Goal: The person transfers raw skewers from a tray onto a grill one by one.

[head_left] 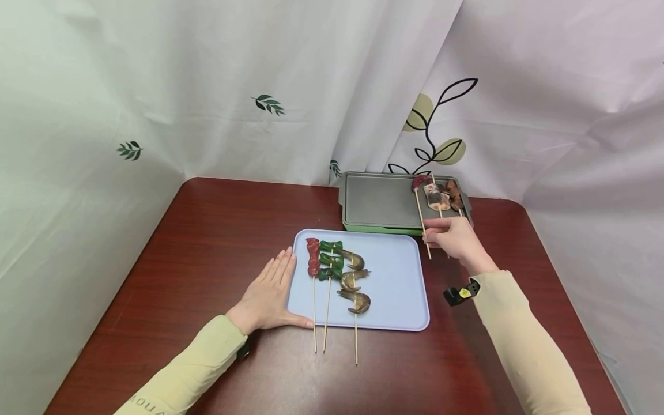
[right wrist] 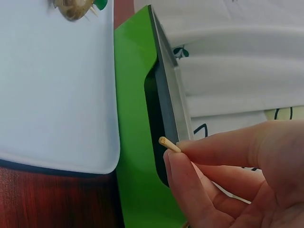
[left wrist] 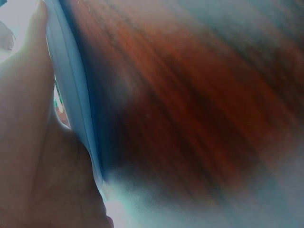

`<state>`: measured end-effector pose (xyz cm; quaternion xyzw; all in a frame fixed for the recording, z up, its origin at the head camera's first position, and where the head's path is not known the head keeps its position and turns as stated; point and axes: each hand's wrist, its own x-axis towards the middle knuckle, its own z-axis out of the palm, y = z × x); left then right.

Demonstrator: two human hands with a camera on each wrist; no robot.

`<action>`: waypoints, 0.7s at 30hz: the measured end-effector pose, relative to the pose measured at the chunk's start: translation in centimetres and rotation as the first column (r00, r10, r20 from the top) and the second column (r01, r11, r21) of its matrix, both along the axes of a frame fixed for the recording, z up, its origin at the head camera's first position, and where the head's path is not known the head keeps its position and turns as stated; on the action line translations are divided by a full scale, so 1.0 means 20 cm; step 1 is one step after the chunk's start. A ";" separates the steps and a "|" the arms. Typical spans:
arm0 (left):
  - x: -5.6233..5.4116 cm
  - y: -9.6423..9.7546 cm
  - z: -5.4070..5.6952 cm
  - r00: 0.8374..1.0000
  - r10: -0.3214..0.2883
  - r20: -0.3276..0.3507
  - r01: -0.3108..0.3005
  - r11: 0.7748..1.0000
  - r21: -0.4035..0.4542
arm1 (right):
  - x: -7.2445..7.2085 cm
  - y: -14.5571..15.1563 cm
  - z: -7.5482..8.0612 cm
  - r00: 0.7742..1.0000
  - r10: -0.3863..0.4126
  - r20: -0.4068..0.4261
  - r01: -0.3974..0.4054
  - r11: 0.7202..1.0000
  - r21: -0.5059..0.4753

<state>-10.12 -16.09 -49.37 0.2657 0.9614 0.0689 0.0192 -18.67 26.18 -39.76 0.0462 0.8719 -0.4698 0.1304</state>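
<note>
The skewer with dark red food (head_left: pixel 419 196) is at the right part of the grey-topped pan (head_left: pixel 381 199), its food end over the cooking surface and its stick reaching out past the pan's near edge. Whether that food touches the surface cannot be told. The right hand (head_left: pixel 456 239) has its grip on this stick, pinching it between thumb and fingertips; the right wrist view shows the cut end of a stick poking out of that pinch, in front of the pan's green side.

Just to the right of the dark red food are a fish skewer (head_left: pixel 437 197) and, beyond it, a brown skewer (head_left: pixel 455 196).

Nearer the person is a pale blue tray (head_left: pixel 396 276). On it, from left to right, lie a red skewer (head_left: pixel 313 257), a green skewer (head_left: pixel 331 261) and a shrimp skewer (head_left: pixel 355 281), their sticks jutting over the near edge. The left hand (head_left: pixel 267 294) rests against the tray's left side, its grip slack, fingers straight and thumb spread toward the near edge.

Tray and pan stand on a reddish-brown bench (head_left: pixel 207 230), with a white curtain (head_left: pixel 295 57) printed with leaves behind.
</note>
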 end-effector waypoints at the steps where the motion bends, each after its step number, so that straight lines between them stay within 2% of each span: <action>1: 0.00 0.00 0.00 1.000 0.000 0.001 0.000 1.000 -0.001 | 0.00 0.00 0.00 1.000 0.000 -0.001 0.000 1.000 -0.003; 9: 0.00 0.00 0.00 1.000 0.000 0.000 0.000 1.000 -0.004 | -0.02 -0.01 0.00 1.000 -0.008 -0.019 0.007 1.000 -0.013; 13: 0.00 0.00 -0.01 1.000 -0.002 -0.005 0.002 1.000 0.003 | -0.01 0.00 0.00 1.000 0.002 -0.019 -0.001 0.999 0.037; 17: 0.00 0.00 0.00 1.000 -0.005 -0.003 0.005 1.000 0.005 | 0.04 0.00 0.04 0.992 0.011 -0.124 0.009 0.988 0.153; 21: 0.00 0.01 0.04 1.000 -0.006 0.006 0.006 1.000 0.010 | 0.12 -0.03 0.10 0.965 0.004 -0.262 0.049 0.980 0.193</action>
